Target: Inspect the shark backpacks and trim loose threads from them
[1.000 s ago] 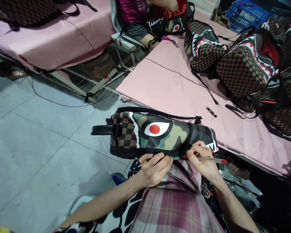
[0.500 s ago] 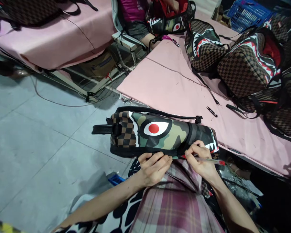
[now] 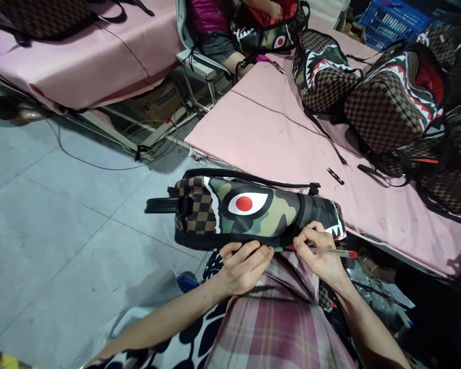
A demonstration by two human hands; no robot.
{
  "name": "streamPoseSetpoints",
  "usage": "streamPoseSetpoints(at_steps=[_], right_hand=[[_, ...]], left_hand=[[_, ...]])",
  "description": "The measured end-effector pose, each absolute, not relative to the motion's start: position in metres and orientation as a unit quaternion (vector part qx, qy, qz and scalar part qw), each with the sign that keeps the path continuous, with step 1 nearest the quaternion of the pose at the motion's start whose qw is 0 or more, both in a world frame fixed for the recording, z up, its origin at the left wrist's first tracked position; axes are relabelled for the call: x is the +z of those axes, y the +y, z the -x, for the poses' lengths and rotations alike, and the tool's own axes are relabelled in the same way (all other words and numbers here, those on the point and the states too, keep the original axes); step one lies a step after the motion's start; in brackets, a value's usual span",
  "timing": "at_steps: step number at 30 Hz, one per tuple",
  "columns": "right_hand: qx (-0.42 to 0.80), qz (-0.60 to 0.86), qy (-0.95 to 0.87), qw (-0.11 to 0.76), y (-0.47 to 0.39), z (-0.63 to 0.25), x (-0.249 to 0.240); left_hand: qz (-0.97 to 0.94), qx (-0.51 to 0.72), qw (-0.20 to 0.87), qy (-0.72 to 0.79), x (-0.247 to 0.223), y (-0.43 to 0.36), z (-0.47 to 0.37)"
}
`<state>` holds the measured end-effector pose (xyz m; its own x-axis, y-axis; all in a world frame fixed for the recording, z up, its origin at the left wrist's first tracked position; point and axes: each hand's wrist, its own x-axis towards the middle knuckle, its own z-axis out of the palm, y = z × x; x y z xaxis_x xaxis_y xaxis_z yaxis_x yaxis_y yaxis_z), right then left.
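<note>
A backpack (image 3: 200, 207) with brown checks, camouflage panels and a printed red eye lies on its side across my lap, its top handle pointing left. My left hand (image 3: 246, 267) has its fingers curled over the near black-piped edge, gripping the bag there. Close by on the right, my right hand (image 3: 319, 253) pinches a clear-barrelled pen (image 3: 340, 253) with a red end, which sticks out to the right. The pen's tip is hidden behind the fingers, at the same edge of the bag. A black strap with a buckle runs along the bag's far side.
A pink-covered table (image 3: 253, 123) stands ahead, with thread snips (image 3: 335, 176) lying on it. Several finished-looking backpacks (image 3: 388, 102) are piled at right. Across the table a seated person (image 3: 215, 31) reaches into another bag. A blue crate (image 3: 394, 25) sits at the back.
My hands and the backpack stay almost in place; the pen's red end has shifted very slightly. The co-worker's hand has moved within the other bag.
</note>
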<state>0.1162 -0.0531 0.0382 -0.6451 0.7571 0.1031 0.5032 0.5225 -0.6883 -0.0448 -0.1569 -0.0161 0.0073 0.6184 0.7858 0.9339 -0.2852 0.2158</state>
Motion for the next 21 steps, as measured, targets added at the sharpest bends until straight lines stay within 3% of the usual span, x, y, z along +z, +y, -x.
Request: streamPoseSetpoints(at_steps=[5,11,21], right_hand=[[0.314,0.389,-0.844,0.194,-0.052,-0.119,0.037],[0.407,0.421,-0.772,0.248,-0.048,-0.135,0.032],[0.331,0.368,-0.838,0.229,-0.058,-0.121,0.032]], left_hand=[[0.692,-0.415,0.179,-0.563,-0.018,-0.157,0.045],[0.688,-0.418,0.187,-0.563,-0.017,-0.157,0.046],[0.687,-0.414,0.191,-0.566,-0.015,-0.156,0.045]])
